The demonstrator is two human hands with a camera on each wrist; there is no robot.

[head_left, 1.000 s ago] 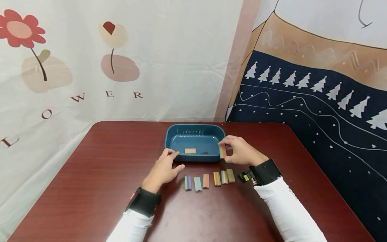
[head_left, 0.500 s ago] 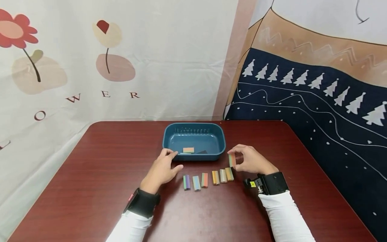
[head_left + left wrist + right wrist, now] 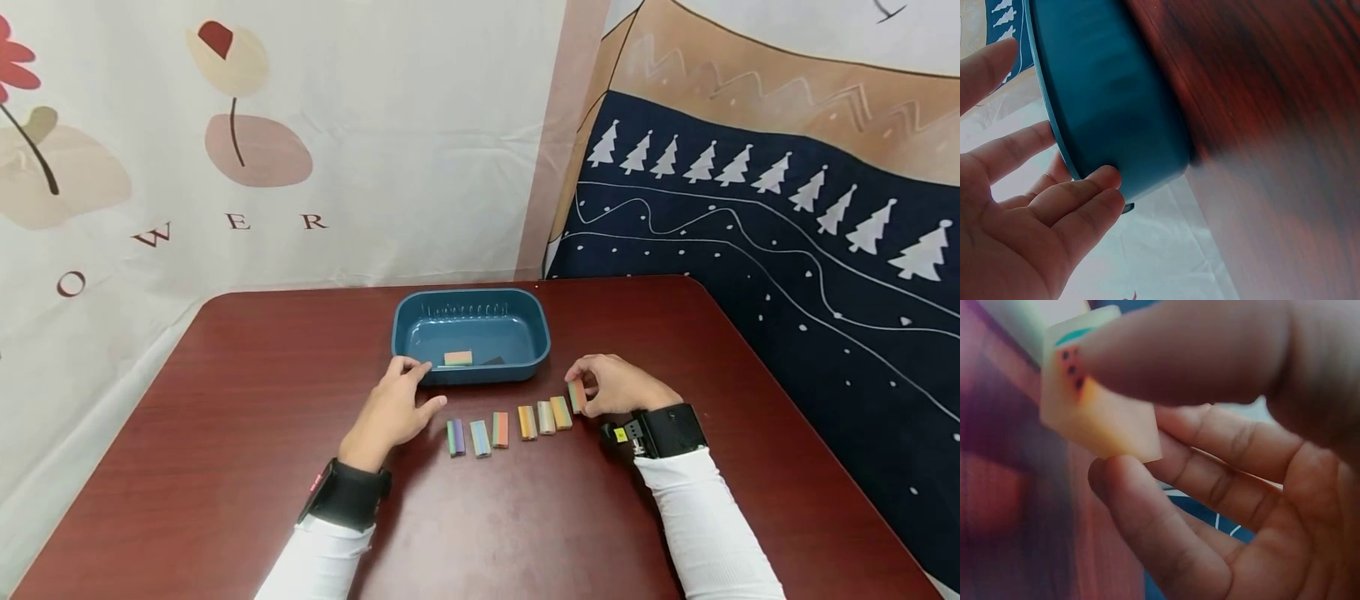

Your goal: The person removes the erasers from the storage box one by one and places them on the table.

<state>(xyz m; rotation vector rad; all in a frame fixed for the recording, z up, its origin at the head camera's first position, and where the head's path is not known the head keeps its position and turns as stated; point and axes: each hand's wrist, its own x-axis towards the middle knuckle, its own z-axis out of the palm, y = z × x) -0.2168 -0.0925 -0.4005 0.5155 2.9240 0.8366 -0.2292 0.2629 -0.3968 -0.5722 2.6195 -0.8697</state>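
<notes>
My right hand (image 3: 622, 385) pinches a small two-coloured block (image 3: 577, 397), orange and green in the head view, at the right end of a row of similar blocks. The right wrist view shows a pale face of it with a watermelon-slice print, partly covered by the thumb. At the near left corner of a blue basin (image 3: 487, 375), my left hand (image 3: 386, 414) touches the rim with extended fingers, thumb held apart. Along the row lie a purple-green block (image 3: 456, 437), a light blue block (image 3: 481, 438), a red-green block (image 3: 500, 430) and several yellowish blocks (image 3: 546, 418).
Inside the basin lie an orange-topped block (image 3: 458, 357) and a dark flat patch (image 3: 492, 361) by the near wall. The reddish-brown table (image 3: 247, 417) meets a white printed curtain (image 3: 420, 167) and a navy tree-patterned cloth (image 3: 750, 217) behind.
My right hand has carried the pinched block from beside the basin's near right corner to the right end of the row. My left hand stays at the rim; the head view has shifted slightly.
</notes>
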